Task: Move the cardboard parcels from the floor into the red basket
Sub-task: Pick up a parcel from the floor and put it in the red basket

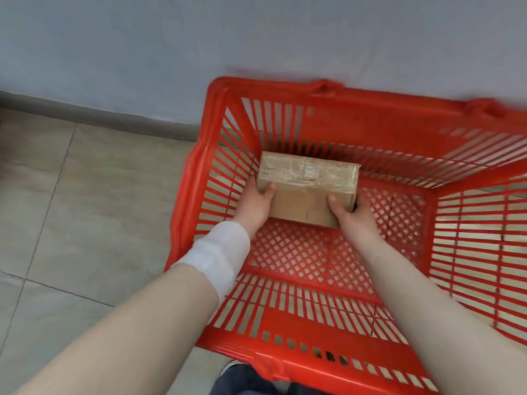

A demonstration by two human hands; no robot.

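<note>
A brown cardboard parcel (306, 185) with clear tape on its top sits low inside the red basket (313, 332), toward the far left corner of its lattice floor. My left hand (253, 205) grips the parcel's left end, thumb on its near face. My right hand (352, 215) grips the right end the same way. A white band wraps my left wrist. Whether the parcel rests on the basket floor or hangs just above it, I cannot tell.
The basket stands on a beige tiled floor (71, 195) against a grey wall (171, 47) with a dark skirting strip. Its two red handles lie folded on the far rim. A shoe tip and dark trousers (251, 377) show below the near rim.
</note>
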